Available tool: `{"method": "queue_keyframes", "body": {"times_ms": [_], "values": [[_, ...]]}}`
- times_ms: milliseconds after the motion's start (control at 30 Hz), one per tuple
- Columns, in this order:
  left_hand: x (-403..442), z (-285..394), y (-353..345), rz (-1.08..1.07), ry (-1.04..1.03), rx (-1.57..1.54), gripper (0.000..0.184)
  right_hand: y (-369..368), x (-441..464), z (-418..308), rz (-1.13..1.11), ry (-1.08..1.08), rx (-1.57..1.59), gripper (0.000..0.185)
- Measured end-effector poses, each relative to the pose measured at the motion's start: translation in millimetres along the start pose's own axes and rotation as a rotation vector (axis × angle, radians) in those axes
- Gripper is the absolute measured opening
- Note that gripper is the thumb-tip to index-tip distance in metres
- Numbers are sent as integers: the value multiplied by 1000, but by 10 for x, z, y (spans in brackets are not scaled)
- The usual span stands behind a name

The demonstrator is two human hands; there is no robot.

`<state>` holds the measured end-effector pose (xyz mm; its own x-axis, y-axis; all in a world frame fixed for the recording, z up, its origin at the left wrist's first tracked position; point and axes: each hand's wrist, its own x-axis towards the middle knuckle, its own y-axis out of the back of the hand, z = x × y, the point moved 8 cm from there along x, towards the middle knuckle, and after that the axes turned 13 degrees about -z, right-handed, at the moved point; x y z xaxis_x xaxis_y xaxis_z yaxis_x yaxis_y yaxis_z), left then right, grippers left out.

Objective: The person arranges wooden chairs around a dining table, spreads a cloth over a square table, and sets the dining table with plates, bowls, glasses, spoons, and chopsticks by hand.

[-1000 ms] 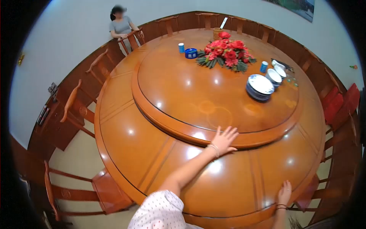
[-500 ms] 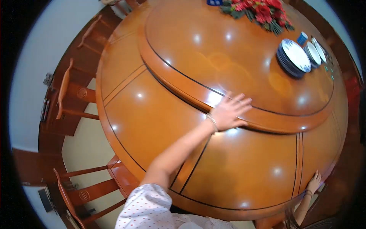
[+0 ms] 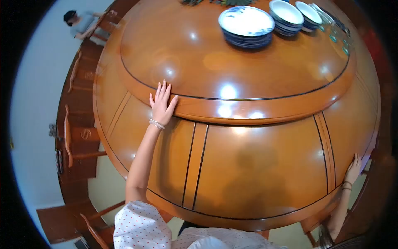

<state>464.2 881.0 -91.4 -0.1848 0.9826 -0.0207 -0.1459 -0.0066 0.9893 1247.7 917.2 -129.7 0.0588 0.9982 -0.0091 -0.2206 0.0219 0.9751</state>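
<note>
My left hand [image 3: 163,103] lies flat on the near-left rim of a round wooden turntable [image 3: 199,70], fingers spread and a light bracelet at the wrist. It holds nothing. My right hand [image 3: 353,169] rests at the right edge of the large round wooden table [image 3: 253,178], fingers stretched out, a thin dark band on its wrist. On the turntable stand a stack of blue-and-white plates [image 3: 246,20], a stack of bowls [image 3: 286,13] and another stack of smaller dishes [image 3: 309,14]. Several small glass items [image 3: 333,38] sit to their right.
Wooden chairs [image 3: 68,135] line the left side of the table. A person [image 3: 83,25] in a dark cap is near the far-left chairs. Greenery of a flower arrangement [image 3: 219,2] shows at the top edge.
My left hand has moved left along with the turntable rim. The plates, bowls and flowers have shifted left. The view has turned too, and a person has appeared at upper left.
</note>
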Motion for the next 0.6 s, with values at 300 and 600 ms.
{"method": "queue_keyframes", "body": {"times_ms": [300,600], "values": [[353,859,73,-113,-281,119,61,24,10,46,4,-58,-48,35],[465,520,252,-69,-356,37,69,2163,71,-3226,513,446,470,26]]}}
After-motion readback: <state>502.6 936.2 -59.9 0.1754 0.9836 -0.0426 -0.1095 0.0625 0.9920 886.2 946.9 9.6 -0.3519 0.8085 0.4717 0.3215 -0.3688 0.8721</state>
